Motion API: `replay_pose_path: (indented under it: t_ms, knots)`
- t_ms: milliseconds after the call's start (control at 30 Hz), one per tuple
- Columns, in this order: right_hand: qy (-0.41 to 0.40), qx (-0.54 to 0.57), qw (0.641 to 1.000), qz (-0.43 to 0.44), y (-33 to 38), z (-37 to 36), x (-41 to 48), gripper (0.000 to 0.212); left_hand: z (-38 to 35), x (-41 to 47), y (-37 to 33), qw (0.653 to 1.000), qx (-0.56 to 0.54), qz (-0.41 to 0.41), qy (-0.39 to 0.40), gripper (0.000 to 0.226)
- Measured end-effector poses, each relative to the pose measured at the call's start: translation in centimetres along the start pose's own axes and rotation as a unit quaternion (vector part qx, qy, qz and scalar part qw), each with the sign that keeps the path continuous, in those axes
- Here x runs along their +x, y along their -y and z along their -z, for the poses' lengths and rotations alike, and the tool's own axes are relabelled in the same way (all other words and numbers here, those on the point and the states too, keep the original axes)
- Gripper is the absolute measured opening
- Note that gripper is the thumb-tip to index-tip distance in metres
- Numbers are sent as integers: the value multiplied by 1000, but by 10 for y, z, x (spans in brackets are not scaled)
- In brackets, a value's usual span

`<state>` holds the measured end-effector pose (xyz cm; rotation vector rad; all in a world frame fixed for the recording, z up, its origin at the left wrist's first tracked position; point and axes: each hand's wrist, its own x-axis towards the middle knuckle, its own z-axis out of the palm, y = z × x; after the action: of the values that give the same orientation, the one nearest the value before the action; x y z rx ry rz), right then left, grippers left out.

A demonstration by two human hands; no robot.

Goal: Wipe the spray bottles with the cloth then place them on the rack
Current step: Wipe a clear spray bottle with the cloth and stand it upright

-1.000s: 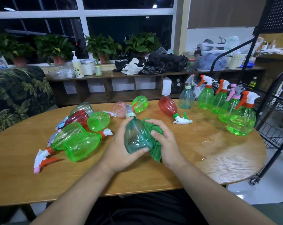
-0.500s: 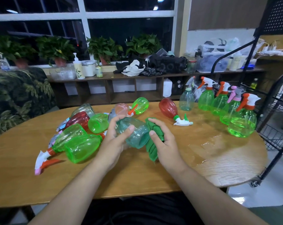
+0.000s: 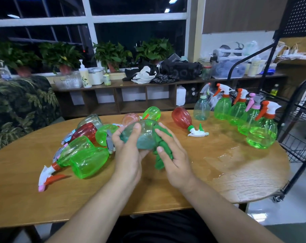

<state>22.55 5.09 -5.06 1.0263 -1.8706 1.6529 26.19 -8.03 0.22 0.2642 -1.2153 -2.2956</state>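
Note:
My left hand (image 3: 126, 155) grips a teal translucent spray bottle (image 3: 141, 135) lying sideways above the table, its grey trigger head pointing left. My right hand (image 3: 173, 158) holds a green cloth (image 3: 162, 148) against the bottle's base end. A heap of green, red and clear spray bottles (image 3: 89, 149) lies on the table's left side. One red bottle (image 3: 183, 118) lies alone behind my hands. Several bottles (image 3: 243, 113) stand upright in a row at the table's right. The black wire rack (image 3: 299, 130) stands just beyond the table's right edge.
The wooden table (image 3: 43, 199) has wet patches (image 3: 222, 156) right of my hands. A leaf-patterned chair (image 3: 20, 109) sits at the left. Behind are a low wooden shelf (image 3: 131, 95) with clutter, potted plants and dark windows.
The teal bottle has turned from upright, neck away from me, to lying sideways with its head to the left. Both hands have lifted slightly, and the cloth now covers the bottle's base end.

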Motion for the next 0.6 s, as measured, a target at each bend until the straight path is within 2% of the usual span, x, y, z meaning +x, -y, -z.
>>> replay_pose_path:
  t_ms: [67,133,300,467,600]
  knots:
    - [-9,71,994,-77,0,-1,1,47,2,-5,7,996,48,-72,2,52]
    - [-6,168,974,-148,2,0,2,48,10,-8,12,986,105,-125,30,57]
    - [-10,284,932,-223,8,1,9,50,23,-10,14,946,217,-224,91,52]
    - [-70,365,878,-303,4,2,16,43,38,9,5,896,308,-264,179,52]
    - [-112,435,830,-331,3,9,20,40,47,23,-12,848,401,-232,256,56]
